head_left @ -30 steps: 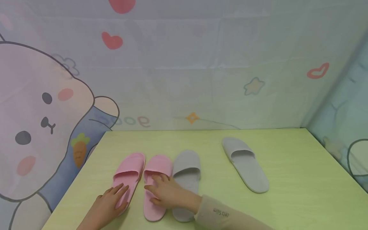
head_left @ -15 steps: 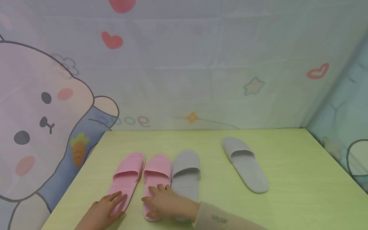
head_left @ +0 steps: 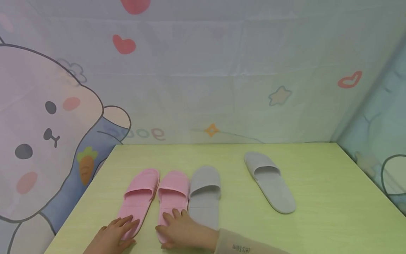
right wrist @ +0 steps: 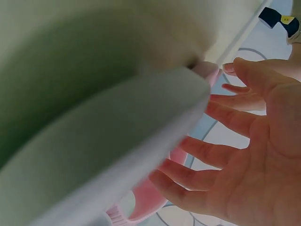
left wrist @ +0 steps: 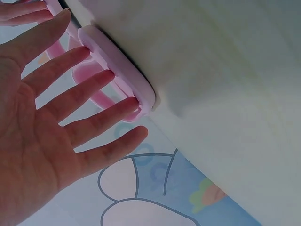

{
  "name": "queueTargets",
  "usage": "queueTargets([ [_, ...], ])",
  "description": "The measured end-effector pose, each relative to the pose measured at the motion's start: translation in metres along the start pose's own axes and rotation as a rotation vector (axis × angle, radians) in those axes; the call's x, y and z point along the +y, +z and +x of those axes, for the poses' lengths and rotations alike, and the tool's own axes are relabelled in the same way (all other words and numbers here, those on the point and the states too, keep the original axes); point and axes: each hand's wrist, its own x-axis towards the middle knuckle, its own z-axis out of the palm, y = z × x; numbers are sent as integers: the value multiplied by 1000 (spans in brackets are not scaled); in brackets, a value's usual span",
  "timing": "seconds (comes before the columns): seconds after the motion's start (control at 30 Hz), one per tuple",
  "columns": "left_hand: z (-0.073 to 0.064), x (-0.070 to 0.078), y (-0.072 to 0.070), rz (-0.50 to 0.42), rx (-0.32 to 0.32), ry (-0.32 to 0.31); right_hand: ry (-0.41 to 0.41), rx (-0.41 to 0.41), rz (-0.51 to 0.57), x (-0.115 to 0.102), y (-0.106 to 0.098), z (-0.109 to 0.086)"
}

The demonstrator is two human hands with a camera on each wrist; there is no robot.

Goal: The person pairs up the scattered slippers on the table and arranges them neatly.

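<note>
Head view: four slippers lie on a pale green-yellow desk. The left hand reaches over the heel of the left pink slipper, its grip loose, fingers spread, nothing clasped. The right hand lies over the heel end of the right pink slipper, fingers spread and slightly bent, grip likewise slack. Just beside that slipper is the nearer grey slipper, partly behind the right wrist; the farther grey slipper lies slanted, well apart.

Left wrist view: the left fingers stretch nearly straight, fingertips at a pink slipper's edge.

Right wrist view: the right fingers extend loosely; a blurred grey sole fills the foreground, hiding whether the fingertips touch pink.
</note>
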Motion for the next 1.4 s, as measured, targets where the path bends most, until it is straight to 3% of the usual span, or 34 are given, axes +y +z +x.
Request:
queueTargets([
  [0.3, -1, -1, 3, 40, -25, -12, 1, 27, -25, -4, 5, -2],
  [0.53, -2, 0, 6, 102, 0, -13, -14, 91, -39, -5, 7, -6],
  [0.87, 1, 0, 6, 91, -59, -49, -5, 40, -18, -6, 7, -7],
  [1.13, -1, 1, 4, 109, 6, -2, 27, -65, 71, -2, 2, -5],
  [1.4, 1, 4, 3, 148, 72, 34, 27, -104, 117, 3, 2, -2],
])
